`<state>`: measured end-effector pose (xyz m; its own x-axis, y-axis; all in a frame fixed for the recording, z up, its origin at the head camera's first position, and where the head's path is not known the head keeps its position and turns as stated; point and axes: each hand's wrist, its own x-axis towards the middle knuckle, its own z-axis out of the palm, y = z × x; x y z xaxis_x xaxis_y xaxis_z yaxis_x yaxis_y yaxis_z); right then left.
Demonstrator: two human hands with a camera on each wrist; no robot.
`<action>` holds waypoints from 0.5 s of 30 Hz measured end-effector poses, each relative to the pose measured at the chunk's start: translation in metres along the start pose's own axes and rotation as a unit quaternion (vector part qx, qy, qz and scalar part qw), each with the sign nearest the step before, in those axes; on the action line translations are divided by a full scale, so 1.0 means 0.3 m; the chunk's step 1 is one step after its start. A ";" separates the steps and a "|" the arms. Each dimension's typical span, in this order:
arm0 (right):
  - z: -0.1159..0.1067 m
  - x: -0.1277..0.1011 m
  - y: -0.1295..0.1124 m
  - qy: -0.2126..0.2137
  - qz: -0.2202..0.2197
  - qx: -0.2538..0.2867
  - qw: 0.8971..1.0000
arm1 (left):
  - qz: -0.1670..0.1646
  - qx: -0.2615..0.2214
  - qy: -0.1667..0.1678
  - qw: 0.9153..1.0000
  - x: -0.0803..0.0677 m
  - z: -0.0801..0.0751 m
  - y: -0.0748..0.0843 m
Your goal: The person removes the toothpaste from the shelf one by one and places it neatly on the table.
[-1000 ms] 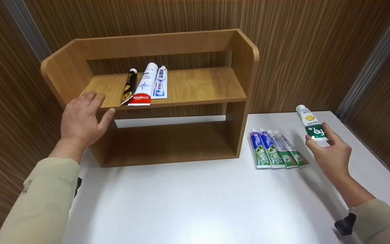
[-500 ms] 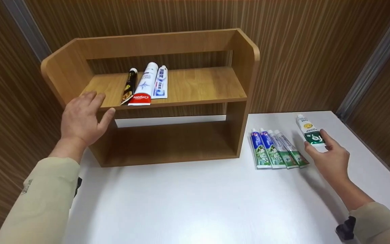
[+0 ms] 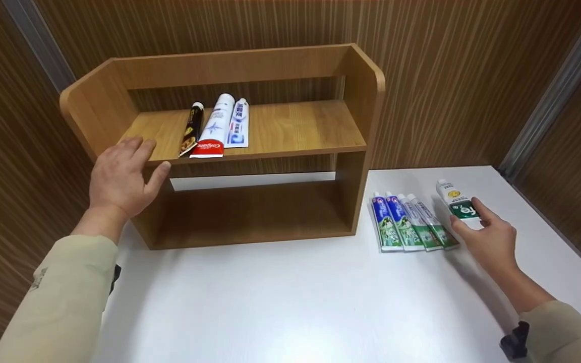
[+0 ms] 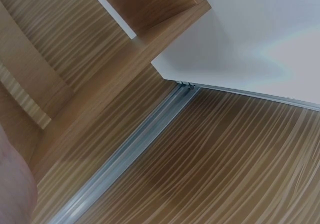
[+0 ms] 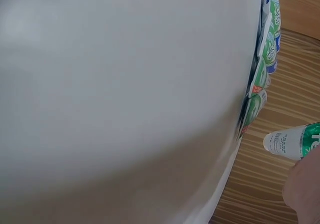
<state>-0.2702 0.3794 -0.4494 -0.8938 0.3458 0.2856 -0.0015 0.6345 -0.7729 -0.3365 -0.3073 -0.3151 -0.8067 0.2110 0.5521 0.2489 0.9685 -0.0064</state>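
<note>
Tube [image 3: 456, 202], white and green, sits low at the counter [image 3: 290, 302], just right of the four-tube row [image 3: 411, 224], its tail pinched in our right grip [image 3: 487, 237] and its cap pointing away from us. We judge this the set-down step; next we need only loosen the fingers and draw back without nudging the row. Our left hand [image 3: 121, 176] rests flat, fingers relaxed, on the shelf [image 3: 290, 126] edge, holding nothing.
</note>
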 end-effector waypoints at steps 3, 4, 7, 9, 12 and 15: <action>-0.001 0.001 0.000 -0.005 0.009 -0.002 1.000 | -0.001 0.000 0.000 1.000 0.000 0.000 0.001; 0.000 0.002 0.001 -0.007 0.011 -0.002 1.000 | -0.002 -0.001 0.000 1.000 0.000 -0.001 0.001; 0.001 0.003 0.003 -0.012 0.015 -0.002 1.000 | -0.003 -0.003 0.000 1.000 -0.001 -0.002 0.001; 0.003 0.004 0.006 -0.015 0.014 0.000 1.000 | -0.003 -0.003 0.000 1.000 0.000 -0.002 0.001; 0.004 0.007 0.012 -0.026 0.018 -0.002 0.999 | -0.002 -0.003 -0.001 1.000 0.000 -0.003 0.002; 0.004 0.014 0.020 -0.048 0.026 -0.014 0.998 | -0.001 -0.003 -0.001 1.000 -0.001 -0.003 0.003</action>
<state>-0.2744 0.3837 -0.4534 -0.9312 0.3113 0.1894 0.0569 0.6376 -0.7683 -0.3355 -0.3067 -0.3144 -0.8080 0.2090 0.5508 0.2507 0.9681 0.0005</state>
